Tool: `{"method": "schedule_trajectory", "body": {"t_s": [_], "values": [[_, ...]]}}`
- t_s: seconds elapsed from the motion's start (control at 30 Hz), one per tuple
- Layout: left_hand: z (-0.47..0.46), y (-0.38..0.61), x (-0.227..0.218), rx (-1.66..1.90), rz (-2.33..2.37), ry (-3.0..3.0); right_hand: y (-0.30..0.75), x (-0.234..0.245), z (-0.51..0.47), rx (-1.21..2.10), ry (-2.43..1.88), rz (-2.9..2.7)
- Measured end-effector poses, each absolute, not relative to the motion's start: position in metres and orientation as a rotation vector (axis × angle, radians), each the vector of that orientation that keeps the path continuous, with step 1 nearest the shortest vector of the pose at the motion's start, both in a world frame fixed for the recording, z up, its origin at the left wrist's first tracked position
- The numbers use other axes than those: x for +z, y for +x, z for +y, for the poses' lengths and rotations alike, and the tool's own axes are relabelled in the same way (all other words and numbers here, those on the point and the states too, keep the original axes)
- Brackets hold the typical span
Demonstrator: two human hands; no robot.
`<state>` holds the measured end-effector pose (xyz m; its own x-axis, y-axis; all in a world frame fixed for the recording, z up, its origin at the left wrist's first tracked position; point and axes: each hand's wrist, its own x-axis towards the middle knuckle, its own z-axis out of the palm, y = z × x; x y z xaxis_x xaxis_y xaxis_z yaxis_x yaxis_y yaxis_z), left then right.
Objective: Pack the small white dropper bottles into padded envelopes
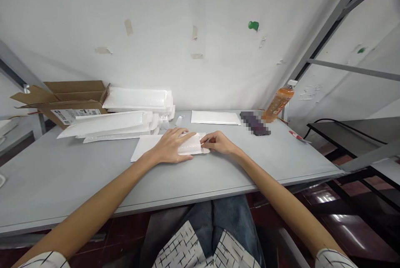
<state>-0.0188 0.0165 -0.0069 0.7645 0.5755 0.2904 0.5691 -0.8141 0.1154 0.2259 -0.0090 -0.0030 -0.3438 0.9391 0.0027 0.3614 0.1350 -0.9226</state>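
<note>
A white bubble-lined pouch (189, 147) lies on the grey table in front of me, its near end towards the right. My left hand (170, 147) rests on it, fingers spread and pressing it down. At the pouch's right end, my right hand (219, 142) has its fingers curled, with thumb and forefinger at the edge; the fingertips are partly hidden. A flat white piece (143, 147) sticks out to the left from beneath my left hand. Whether it is joined to the pouch, I cannot tell.
Stacked white pouches (109, 125) lie left, before an open cardboard box (78, 103). Behind my hands are a flat white packet (215, 117) and a small whitish object (178, 120). A blurred dark item (254, 123), an orange drink bottle (279, 102) and a red-white wrapper (299, 136) sit right.
</note>
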Motion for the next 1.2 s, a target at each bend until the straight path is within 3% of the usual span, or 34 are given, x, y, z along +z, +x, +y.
{"method": "schedule_trajectory", "body": {"t_s": [0.4, 0.77, 1.0, 1.2], "values": [[0.017, -0.008, -0.012, 0.551, 0.939, 2.883, 0.217, -0.001, -0.014, 1.281, -1.159, -1.877], [0.015, -0.006, -0.008, 0.577, 0.934, 2.869, 0.214, -0.014, -0.007, 1.069, -1.103, -1.919], [0.014, -0.015, 0.0, 0.468, 0.96, 2.86, 0.23, 0.006, -0.011, 1.135, -1.218, -1.728], [0.006, -0.031, 0.041, 0.954, 0.943, 2.477, 0.252, 0.016, -0.006, 1.012, -1.2, -1.416]]}}
